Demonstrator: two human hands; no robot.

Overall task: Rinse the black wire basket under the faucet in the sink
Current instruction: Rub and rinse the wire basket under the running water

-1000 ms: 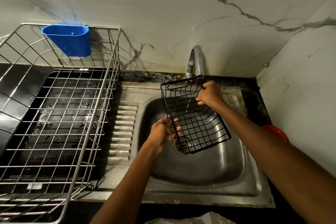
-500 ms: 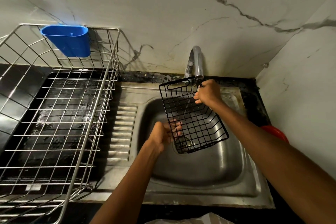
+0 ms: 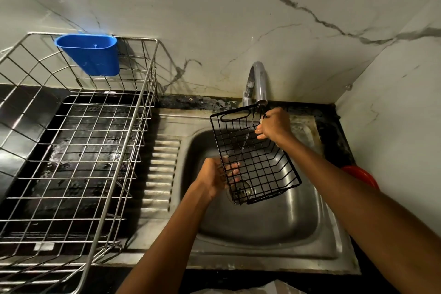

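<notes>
Both hands, left hand (image 3: 216, 175) and right hand (image 3: 274, 126), grip the black wire basket (image 3: 254, 157) tilted under the running faucet (image 3: 256, 86) above the sink (image 3: 250, 229) (wet wire could slip, and water may splash out).

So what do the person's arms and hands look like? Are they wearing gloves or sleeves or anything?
No gloves and no sleeves show. The left hand and the right hand are both bare, and both forearms are bare as far as the picture's bottom edge. No watch, ring or bracelet can be seen on either one. The fingers are partly hidden, so a small ring could be missed.
</notes>
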